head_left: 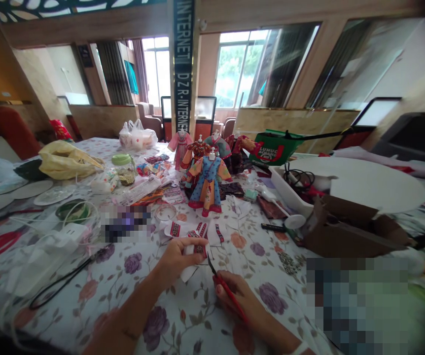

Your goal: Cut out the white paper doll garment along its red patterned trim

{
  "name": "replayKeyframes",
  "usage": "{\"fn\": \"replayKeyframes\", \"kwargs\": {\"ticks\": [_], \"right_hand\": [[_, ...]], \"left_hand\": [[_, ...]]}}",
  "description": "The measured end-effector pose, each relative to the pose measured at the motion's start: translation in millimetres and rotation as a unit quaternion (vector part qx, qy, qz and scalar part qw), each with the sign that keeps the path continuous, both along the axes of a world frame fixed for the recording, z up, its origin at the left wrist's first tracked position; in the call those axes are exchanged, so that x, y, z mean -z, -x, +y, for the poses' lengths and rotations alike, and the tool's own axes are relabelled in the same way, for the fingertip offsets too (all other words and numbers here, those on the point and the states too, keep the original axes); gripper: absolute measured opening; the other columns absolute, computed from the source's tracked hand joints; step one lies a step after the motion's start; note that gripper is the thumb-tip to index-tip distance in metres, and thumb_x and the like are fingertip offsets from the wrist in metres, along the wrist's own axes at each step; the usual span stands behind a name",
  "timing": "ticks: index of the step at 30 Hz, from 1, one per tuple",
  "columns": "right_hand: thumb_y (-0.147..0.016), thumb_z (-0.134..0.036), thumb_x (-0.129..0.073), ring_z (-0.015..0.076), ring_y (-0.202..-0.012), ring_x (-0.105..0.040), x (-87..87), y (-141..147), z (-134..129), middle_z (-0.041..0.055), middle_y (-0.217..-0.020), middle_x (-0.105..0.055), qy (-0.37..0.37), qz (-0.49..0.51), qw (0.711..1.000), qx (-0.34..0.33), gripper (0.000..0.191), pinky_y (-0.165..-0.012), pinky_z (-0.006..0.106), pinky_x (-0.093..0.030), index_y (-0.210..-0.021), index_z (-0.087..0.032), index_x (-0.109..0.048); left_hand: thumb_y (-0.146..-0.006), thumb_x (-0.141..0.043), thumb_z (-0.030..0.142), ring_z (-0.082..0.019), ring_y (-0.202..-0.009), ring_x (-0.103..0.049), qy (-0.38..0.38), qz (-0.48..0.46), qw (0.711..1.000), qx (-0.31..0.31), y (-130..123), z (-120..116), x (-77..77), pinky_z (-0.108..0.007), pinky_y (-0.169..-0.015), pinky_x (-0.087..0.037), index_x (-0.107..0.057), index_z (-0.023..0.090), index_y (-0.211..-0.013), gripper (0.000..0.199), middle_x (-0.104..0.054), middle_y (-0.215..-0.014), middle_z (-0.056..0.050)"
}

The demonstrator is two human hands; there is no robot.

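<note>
My left hand (173,261) pinches a small white piece of fabric (188,272) with a red and black patterned band. Red-handled scissors (230,294) are in my right hand (244,301), their blades pointing up and left at the fabric's right edge. Whether the blades touch the fabric I cannot tell. Just beyond my hands lie more white cut pieces (192,229) with red patterned strips. Behind these stands a small blue and orange doll dress (207,185) on a headless form, with several other dressed forms close behind it.
At the right are a brown cardboard box (349,231), a white tray (294,192) holding cables, and a green bag (271,148). On the left lie a power strip (50,251) with cords, a roll of tape (72,211), a jar (125,172) and a yellow plastic bag (68,160).
</note>
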State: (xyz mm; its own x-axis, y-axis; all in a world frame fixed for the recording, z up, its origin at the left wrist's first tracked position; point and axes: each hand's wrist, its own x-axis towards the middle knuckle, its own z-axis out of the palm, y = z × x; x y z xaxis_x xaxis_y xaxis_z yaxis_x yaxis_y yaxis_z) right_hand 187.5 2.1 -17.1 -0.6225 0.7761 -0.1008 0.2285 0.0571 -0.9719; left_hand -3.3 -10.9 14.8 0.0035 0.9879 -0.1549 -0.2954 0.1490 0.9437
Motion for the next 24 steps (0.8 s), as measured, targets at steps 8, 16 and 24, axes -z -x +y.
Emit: {"fn": "replayKeyframes", "kwargs": {"ticks": [8,16,24], "right_hand": [[-0.072,-0.069,-0.059,0.0112,-0.056,-0.033,8.1,-0.1,-0.1,-0.0037,-0.059,-0.038,0.002,0.007,1.000,0.012,0.052,-0.048,0.022,-0.031,-0.062,-0.019,-0.045],[-0.070,-0.073,-0.057,0.0115,-0.054,-0.034,8.2,2.5,-1.4,-0.0034,-0.057,-0.037,0.022,0.017,0.999,0.035,0.055,-0.047,0.022,-0.032,-0.061,-0.020,-0.045],[-0.073,-0.071,-0.056,0.0096,-0.054,-0.027,9.6,1.8,-1.1,-0.0048,-0.059,-0.032,0.031,0.017,0.999,0.025,0.055,-0.045,0.021,-0.025,-0.061,-0.020,-0.039]], "left_hand": [[-0.061,-0.082,0.028,-0.013,-0.071,-0.063,-0.016,0.037,0.999,0.009,0.1,0.6,5.5,-0.021,-0.069,-0.047,-0.075,0.017,-0.099,0.040,-0.073,-0.085,-0.003],[-0.063,-0.080,0.026,-0.015,-0.076,-0.064,-0.022,0.063,0.998,-0.004,-2.5,1.6,7.2,-0.024,-0.073,-0.048,-0.074,0.016,-0.101,0.039,-0.073,-0.090,-0.005],[-0.065,-0.079,0.026,-0.016,-0.080,-0.064,-0.031,0.094,0.995,-0.005,-1.9,0.6,7.6,-0.023,-0.074,-0.049,-0.075,0.017,-0.100,0.036,-0.073,-0.092,-0.005]]}}
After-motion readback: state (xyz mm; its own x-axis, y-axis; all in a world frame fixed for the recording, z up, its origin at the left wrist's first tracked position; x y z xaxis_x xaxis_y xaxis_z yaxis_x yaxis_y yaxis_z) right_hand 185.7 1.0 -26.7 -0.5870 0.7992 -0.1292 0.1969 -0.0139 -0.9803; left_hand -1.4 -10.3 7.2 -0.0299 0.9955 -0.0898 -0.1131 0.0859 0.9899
